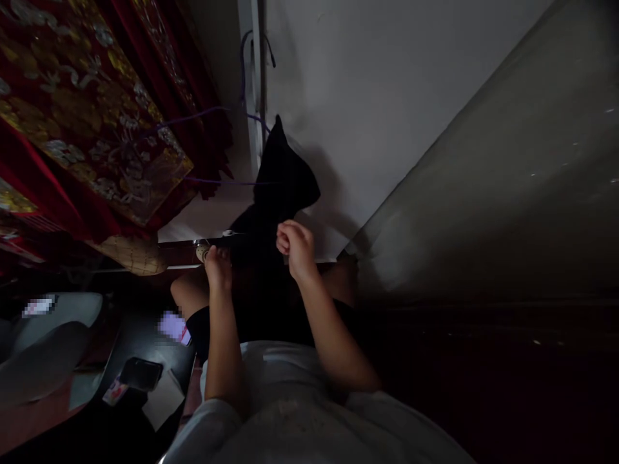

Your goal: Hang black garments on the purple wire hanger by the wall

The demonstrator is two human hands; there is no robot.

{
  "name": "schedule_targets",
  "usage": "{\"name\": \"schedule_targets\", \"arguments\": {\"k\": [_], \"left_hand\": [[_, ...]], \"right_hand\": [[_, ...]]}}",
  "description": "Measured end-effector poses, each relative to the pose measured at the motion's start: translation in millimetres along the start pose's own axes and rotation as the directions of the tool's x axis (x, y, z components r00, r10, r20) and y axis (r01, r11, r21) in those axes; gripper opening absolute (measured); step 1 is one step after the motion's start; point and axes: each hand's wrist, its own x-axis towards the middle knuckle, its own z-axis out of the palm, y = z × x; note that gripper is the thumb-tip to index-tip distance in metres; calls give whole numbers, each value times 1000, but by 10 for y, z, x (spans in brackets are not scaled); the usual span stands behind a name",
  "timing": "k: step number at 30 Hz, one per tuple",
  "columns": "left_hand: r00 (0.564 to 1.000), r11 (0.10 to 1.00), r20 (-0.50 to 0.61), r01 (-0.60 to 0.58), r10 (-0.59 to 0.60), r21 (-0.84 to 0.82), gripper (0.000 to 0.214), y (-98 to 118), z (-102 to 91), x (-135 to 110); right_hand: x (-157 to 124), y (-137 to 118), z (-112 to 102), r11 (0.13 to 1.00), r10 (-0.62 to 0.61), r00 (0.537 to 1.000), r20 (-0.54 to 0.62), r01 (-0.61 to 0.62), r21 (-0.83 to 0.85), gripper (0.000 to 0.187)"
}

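Black cloth [286,171] by right grip [294,245]; contact unclear.

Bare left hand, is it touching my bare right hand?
Apart: the head view shows a dark gap between the bare left hand and the bare right hand.

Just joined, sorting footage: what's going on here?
The camera wearer's right hand is curled at the edge of a black cloth. The left hand, also curled, is beside a small round tan thing. It's too dark to tell what either grips. A purple cord runs from the cloth toward red patterned fabric on the left.
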Motion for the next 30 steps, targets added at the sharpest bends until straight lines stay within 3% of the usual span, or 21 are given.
{"name": "schedule_targets", "arguments": {"k": [2,5,7,10,12,14,16,18,20,21,23,25,26,28,30], "left_hand": [[997,993,-67,17,-25,-117,26,63,108,-33],[992,970,-97,51,-75,-236,26,373,302,-70],[992,948,-46,98,-118,-304,32,633,483,-177],[989,944,55,150,-140,-293,33,977,773,-416],[997,987,67,52,-42,-153,27,1138,900,-527],[988,989,65,-142,138,52,19,1229,942,-549],[955,935,83,-297,286,195,18,1236,912,-501],[942,921,159,-324,294,217,33,1156,838,-439],[931,947,328,-238,160,214,55,1012,736,-409],[895,950,442,-190,63,247,63,930,676,-407],[770,909,625,-161,-127,384,67,783,539,-417],[681,832,687,-209,-253,514,58,698,387,-413],[672,794,681,-229,-290,563,50,686,312,-399],[712,739,628,-233,-313,633,40,719,172,-338],[771,708,564,-220,-295,671,39,803,50,-235]], "right_hand": [[-16,67,-223,999,49,995,-86,-50,-8,31],[-43,96,-465,972,32,996,-89,-51,-229,34],[-84,68,-504,922,-68,997,25,72,-380,32],[-184,-8,-401,921,-93,937,338,210,-328,41],[-243,-61,-294,939,-36,869,494,199,-282,44],[-262,-121,-211,920,21,834,552,199,-336,36],[-226,-213,-173,881,81,820,566,206,-425,24],[-137,-360,-173,838,128,782,610,244,-488,20],[3,-554,-191,790,113,712,693,359,-498,20],[91,-656,-200,764,78,680,729,429,-481,20],[304,-824,-203,710,-53,651,757,558,-430,14],[566,-893,-177,663,-252,677,692,642,-386,13],[712,-877,-152,646,-352,693,629,666,-372,18],[1021,-753,-96,650,-482,736,475,664,-369,21],[1314,-562,-58,708,-434,819,377,568,-419,20]]}}
